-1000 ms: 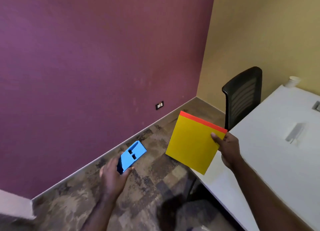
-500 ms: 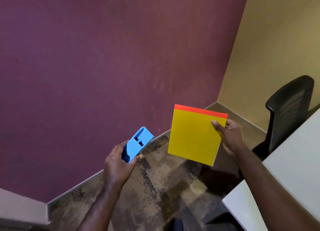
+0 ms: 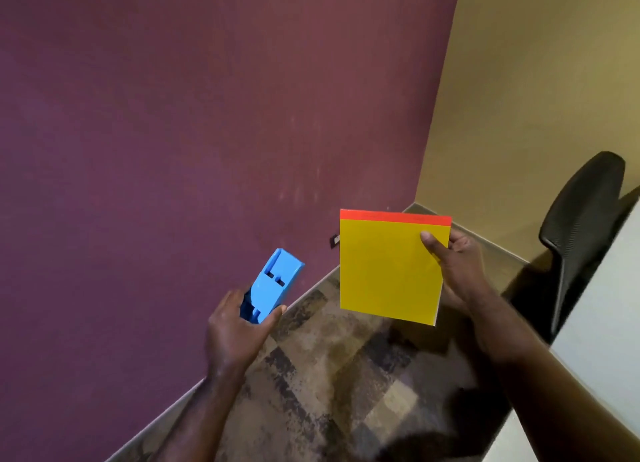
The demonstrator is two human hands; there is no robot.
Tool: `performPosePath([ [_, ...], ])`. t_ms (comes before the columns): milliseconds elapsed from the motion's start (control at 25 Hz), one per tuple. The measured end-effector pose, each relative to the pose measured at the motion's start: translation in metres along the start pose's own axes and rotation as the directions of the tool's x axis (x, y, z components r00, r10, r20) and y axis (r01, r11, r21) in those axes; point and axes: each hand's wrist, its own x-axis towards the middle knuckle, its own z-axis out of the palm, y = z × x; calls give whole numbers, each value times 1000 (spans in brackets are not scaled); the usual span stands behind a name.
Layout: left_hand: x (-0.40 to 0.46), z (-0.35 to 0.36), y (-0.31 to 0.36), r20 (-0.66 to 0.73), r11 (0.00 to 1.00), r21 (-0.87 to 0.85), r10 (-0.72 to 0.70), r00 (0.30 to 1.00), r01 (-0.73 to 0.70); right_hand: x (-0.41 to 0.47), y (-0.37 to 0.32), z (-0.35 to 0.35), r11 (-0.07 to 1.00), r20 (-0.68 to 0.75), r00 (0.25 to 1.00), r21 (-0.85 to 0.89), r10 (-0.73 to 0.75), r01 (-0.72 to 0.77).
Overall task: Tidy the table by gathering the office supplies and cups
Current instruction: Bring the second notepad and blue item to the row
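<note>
Right now the left hand (image 3: pixel 239 326) grips a blue holder (image 3: pixel 272 286), the right hand (image 3: pixel 453 271) pinches a yellow pad (image 3: pixel 388 271) — both aloft, off the table (image 3: pixel 602 323); best carried level, thumb firm.

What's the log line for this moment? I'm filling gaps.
left hand: holds blue holder | right hand: holds yellow pad | both held over floor

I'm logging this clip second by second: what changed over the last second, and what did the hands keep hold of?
The view swung left: the white table slid to the right edge, its cup out of sight, and the black chair moved right. The yellow pad, earlier tilted, now sits squarer. Unchanged: the right hand still pinches it and the left hand still grips the blue holder.
</note>
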Motion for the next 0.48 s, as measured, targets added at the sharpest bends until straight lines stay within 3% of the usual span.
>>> performPosePath([
  [280, 113, 89, 28, 134, 989, -93, 123, 983, -111, 79, -12, -22, 1000, -185, 982, 1, 22, -22],
  [480, 218, 158, 48, 251, 961, -166, 260, 932, -223, 151, -19, -35, 998, -339, 941, -61, -11, -10],
])
